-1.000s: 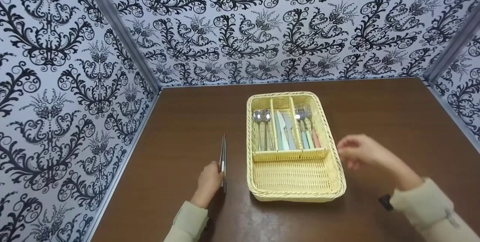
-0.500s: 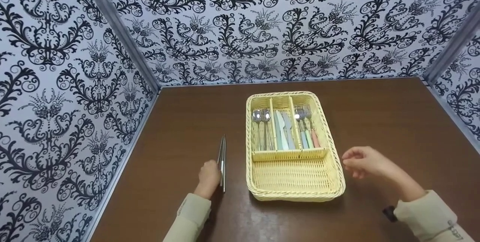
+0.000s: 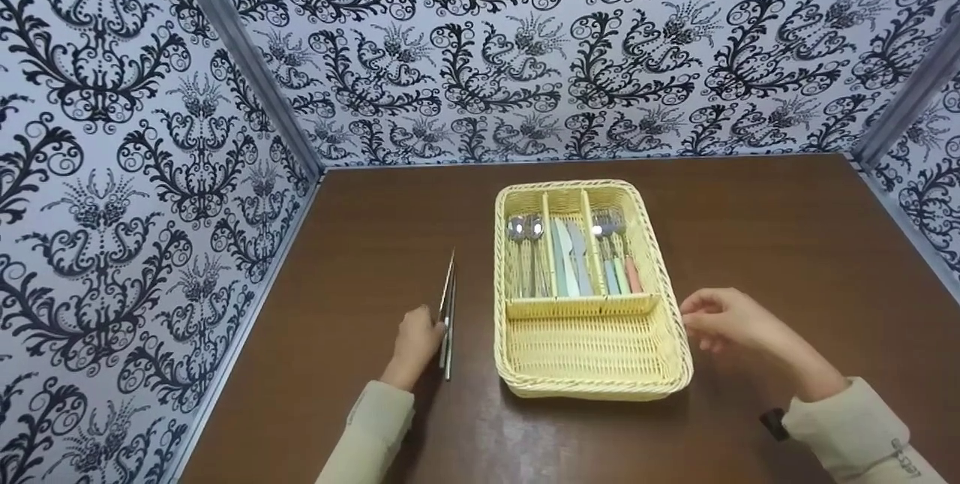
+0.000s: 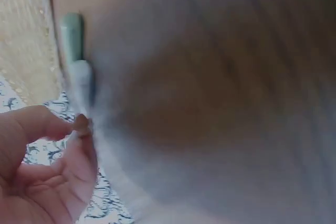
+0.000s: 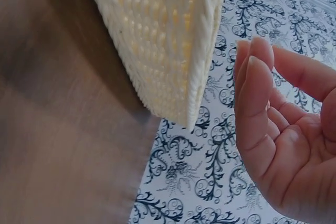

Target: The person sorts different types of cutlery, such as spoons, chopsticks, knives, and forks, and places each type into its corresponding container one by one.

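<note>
My left hand [image 3: 417,341] pinches a slim metal chopstick [image 3: 448,285] between thumb and fingers, its tapered end pointing away from me. A second chopstick [image 3: 449,360] lies close alongside it. In the left wrist view a green handle end [image 4: 73,35] and a pale blue-grey handle end [image 4: 82,80] show just beyond the fingertips [image 4: 79,127]. To the right stands a cream woven cutlery basket [image 3: 585,353]. My right hand [image 3: 720,319], fingers loosely bent and holding nothing, hovers beside its right rim; a gap separates them in the right wrist view.
Inside the basket, two spoons [image 3: 534,227] fill the left slot, knives [image 3: 566,251] the middle, and forks [image 3: 619,266] with coloured handles the right. The wide front compartment holds nothing. Patterned walls [image 3: 487,56] enclose the brown table [image 3: 375,244].
One chopstick's tip has shifted forward and away from the other, gripped by my left hand, which has moved slightly forward. My right hand has dipped lower beside the basket, staying near the rim.
</note>
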The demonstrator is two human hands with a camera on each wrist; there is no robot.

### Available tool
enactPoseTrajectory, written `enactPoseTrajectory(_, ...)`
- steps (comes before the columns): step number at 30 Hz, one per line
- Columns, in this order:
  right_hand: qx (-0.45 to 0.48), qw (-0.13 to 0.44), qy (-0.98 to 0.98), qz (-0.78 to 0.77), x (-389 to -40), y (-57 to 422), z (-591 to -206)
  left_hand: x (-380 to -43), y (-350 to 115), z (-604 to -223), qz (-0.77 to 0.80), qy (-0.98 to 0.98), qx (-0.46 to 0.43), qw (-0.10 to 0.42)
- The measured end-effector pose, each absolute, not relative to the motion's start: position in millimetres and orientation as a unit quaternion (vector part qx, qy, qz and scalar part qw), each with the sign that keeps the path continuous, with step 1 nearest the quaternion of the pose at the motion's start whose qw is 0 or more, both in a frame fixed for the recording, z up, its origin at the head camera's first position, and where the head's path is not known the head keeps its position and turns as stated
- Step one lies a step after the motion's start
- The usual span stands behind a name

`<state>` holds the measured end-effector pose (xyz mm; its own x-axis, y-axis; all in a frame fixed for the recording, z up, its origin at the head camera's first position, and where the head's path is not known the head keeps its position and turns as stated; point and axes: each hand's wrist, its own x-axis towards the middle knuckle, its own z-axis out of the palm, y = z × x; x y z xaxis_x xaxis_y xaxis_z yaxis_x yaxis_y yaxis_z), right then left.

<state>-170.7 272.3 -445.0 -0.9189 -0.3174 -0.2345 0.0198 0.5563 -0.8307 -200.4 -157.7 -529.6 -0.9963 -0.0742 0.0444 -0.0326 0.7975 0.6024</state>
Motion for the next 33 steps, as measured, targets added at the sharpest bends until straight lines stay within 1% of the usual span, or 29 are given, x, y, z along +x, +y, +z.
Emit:
enactPoseTrajectory(4,-0.082,0.151,0.865,-0.471,-168,258,-437,-192,-138,-508,-0.382,-0.920,-0.026,0.089)
enactPoseTrajectory(6,-0.092,0.130,0.860,-0.485,-166,245,-434,-184,-121,-495,-0.432,-0.894,-0.054,0.106)
enactPoseTrajectory(8,-0.119,0.107,0.852,-0.498,-164,229,-431,-174,-101,-483,-0.502,-0.856,-0.085,0.094)
enactPoseTrajectory(10,-0.149,0.091,0.839,-0.515,-161,210,-429,-164,-79,-473,-0.560,-0.818,-0.112,0.066)
enactPoseTrajectory(13,-0.195,0.076,0.820,-0.533,-159,184,-424,-150,-50,-462,-0.608,-0.781,-0.142,0.005)
enactPoseTrajectory(14,-0.199,0.072,0.816,-0.539,-159,176,-422,-147,-42,-459,-0.610,-0.779,-0.147,-0.008)
enactPoseTrajectory(17,-0.207,0.044,0.814,-0.541,-159,159,-419,-139,-23,-456,-0.603,-0.781,-0.160,-0.021)
enactPoseTrajectory(19,-0.208,0.022,0.816,-0.540,-160,152,-418,-137,-17,-456,-0.598,-0.784,-0.167,-0.013)
enactPoseTrajectory(22,-0.214,0.000,0.820,-0.530,-162,147,-416,-138,-17,-457,-0.580,-0.794,-0.184,0.009)
enactPoseTrajectory(25,-0.227,-0.003,0.828,-0.512,-170,147,-412,-143,-29,-457,-0.535,-0.817,-0.212,0.035)
enactPoseTrajectory(28,-0.261,-0.015,0.854,-0.449,-187,146,-406,-150,-45,-459,-0.422,-0.877,-0.215,0.087)
enactPoseTrajectory(30,-0.287,-0.007,0.882,-0.373,-199,143,-406,-155,-55,-462,-0.329,-0.921,-0.182,0.104)
enactPoseTrajectory(31,-0.300,0.003,0.897,-0.323,-203,141,-406,-157,-58,-464,-0.283,-0.940,-0.161,0.103)
enactPoseTrajectory(33,-0.297,0.047,0.927,-0.224,-208,135,-412,-159,-63,-469,-0.213,-0.966,-0.123,0.075)
